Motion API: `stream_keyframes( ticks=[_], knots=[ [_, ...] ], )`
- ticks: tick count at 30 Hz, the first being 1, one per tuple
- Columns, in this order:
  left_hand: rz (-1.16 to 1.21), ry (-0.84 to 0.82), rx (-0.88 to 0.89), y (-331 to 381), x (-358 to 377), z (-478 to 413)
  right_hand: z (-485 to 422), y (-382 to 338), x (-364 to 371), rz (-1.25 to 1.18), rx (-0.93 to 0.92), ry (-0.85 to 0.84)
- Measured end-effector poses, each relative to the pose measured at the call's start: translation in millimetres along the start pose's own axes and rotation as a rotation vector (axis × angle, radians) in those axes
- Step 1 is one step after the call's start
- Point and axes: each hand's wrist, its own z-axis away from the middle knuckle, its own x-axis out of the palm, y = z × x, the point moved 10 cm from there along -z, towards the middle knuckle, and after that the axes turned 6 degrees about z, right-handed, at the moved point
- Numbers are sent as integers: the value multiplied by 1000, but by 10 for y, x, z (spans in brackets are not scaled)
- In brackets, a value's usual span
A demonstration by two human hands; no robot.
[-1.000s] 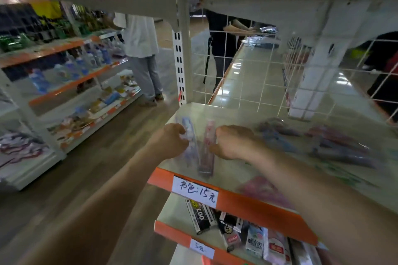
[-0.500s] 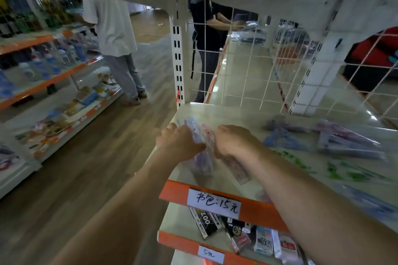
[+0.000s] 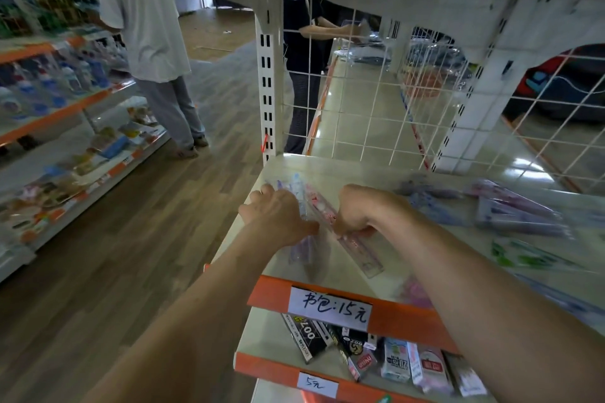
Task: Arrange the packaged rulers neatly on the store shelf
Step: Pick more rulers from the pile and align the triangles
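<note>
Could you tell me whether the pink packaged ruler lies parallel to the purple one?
Askew: the pink ruler, gripped by the right hand, angles right, away from the purple ruler.

Both bare forearms reach forward and converge over the shelf's (image 3: 357, 170) front-left corner. Left hand (image 3: 278, 211): back upward, fingers curled down onto a bluish packaged ruler (image 3: 302, 252), thumb lying against its right side. Right hand (image 3: 361, 208): wrist bent, knuckles up, fingers (image 3: 363, 232) curled under, pinching a pink packaged ruler (image 3: 363, 250). The hands sit just beside each other.
</note>
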Motion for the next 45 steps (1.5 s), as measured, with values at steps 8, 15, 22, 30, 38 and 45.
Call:
stream_keyframes(
  ticks=[8,15,22,30,38,45],
  knots=[
    [41,54,6,20,-19,39,10,43,19,-57,-4,33],
    [191,148,17,-19,-145,65,-32,116,92,-199,-1,74],
    [741,139,2,-113,-154,52,41,224,175,-502,-61,61],
    [1071,-84,-42,150,-64,149,318,593,-150,-829,-108,70],
    [1335,-200,27,789,-81,238,568,1092,-211,-963,-206,-24],
    [1470,-389,83,1688,135,376,937,1753,-494,-704,-141,329]
  ],
)
